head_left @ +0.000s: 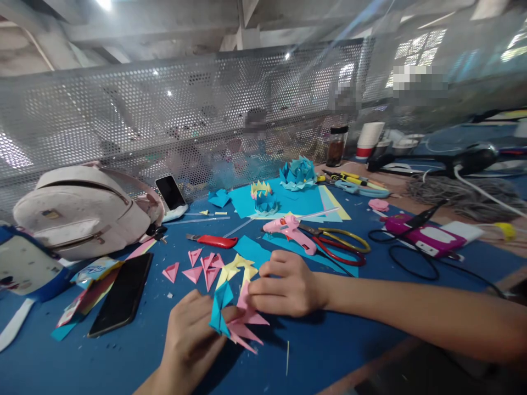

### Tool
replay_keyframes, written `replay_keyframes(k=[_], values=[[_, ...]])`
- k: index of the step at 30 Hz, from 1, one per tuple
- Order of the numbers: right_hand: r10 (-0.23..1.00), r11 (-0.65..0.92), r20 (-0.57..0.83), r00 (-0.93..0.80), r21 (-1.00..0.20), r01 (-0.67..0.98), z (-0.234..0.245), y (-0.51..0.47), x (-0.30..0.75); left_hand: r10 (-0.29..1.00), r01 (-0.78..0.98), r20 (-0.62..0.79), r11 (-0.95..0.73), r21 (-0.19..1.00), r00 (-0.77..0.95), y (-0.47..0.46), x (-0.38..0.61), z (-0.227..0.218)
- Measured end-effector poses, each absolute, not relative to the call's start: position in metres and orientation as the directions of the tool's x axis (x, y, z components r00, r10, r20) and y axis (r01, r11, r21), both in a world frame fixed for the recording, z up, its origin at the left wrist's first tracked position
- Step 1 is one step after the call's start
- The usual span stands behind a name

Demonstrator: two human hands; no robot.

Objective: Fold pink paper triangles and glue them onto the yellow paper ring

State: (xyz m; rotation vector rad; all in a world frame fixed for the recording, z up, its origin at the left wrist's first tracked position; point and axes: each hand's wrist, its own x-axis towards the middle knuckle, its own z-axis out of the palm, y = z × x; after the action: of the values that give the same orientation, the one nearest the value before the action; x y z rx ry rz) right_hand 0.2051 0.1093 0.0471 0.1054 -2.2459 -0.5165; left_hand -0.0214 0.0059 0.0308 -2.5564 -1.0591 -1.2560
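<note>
Between my two hands is a folded paper ring [247,315] of pointed pieces in pink, yellow and blue. My left hand [193,329] is closed on its blue and pink side, with the fingertips partly behind the paper. My right hand [288,285] pinches the ring's pink right edge. Several loose pink folded triangles [192,275] lie just beyond my left hand. A pink glue gun [291,229] rests on the table past my right hand, beside scissors [340,241] with red and yellow handles. A red utility knife [214,241] lies behind the triangles.
A pale backpack [82,211] and a dark phone [123,293] are on the left. At the back stand a small paper crown [263,198] and a blue paper lotus [300,174] on blue sheets [242,202]. A magenta power bank [424,235] with cables lies right. A perforated metal screen [173,120] borders the table.
</note>
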Motion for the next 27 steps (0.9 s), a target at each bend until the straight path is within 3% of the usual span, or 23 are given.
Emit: replay_keyframes(k=[6, 8, 10, 13, 18, 23, 27], values=[[-0.319, 0.908, 0.762, -0.564, 0.416, 0.049, 0.045, 0.112, 0.203, 0.531, 0.536, 0.730, -0.801, 0.266, 0.431, 0.006, -0.013, 0.035], [-0.274, 0.932, 0.783, -0.559, 0.359, 0.045, 0.042, 0.113, 0.201, 0.526, 0.511, 0.740, -0.811, 0.287, 0.420, 0.006, -0.010, 0.038], [-0.145, 0.978, 0.804, -0.577, 0.206, 0.042, 0.040, 0.113, 0.199, 0.519, 0.508, 0.749, -0.813, 0.284, 0.411, 0.007, -0.010, 0.040], [0.116, 0.986, 0.804, -0.583, -0.162, -0.027, 0.037, 0.109, 0.196, 0.503, 0.530, 0.764, -0.809, 0.252, 0.404, 0.010, -0.016, 0.041], [0.518, 0.740, 0.620, -0.589, -0.671, -0.055, 0.038, 0.100, 0.195, 0.469, 0.588, 0.775, -0.793, 0.160, 0.422, 0.016, -0.032, 0.036], [0.689, 0.394, 0.309, -0.656, -0.919, -0.018, 0.032, 0.101, 0.191, 0.424, 0.614, 0.743, -0.789, 0.022, 0.518, 0.015, -0.041, 0.031], [0.682, 0.228, 0.123, -0.721, -0.972, 0.050, 0.029, 0.101, 0.188, 0.375, 0.606, 0.679, -0.785, -0.128, 0.631, 0.010, -0.043, 0.029]])
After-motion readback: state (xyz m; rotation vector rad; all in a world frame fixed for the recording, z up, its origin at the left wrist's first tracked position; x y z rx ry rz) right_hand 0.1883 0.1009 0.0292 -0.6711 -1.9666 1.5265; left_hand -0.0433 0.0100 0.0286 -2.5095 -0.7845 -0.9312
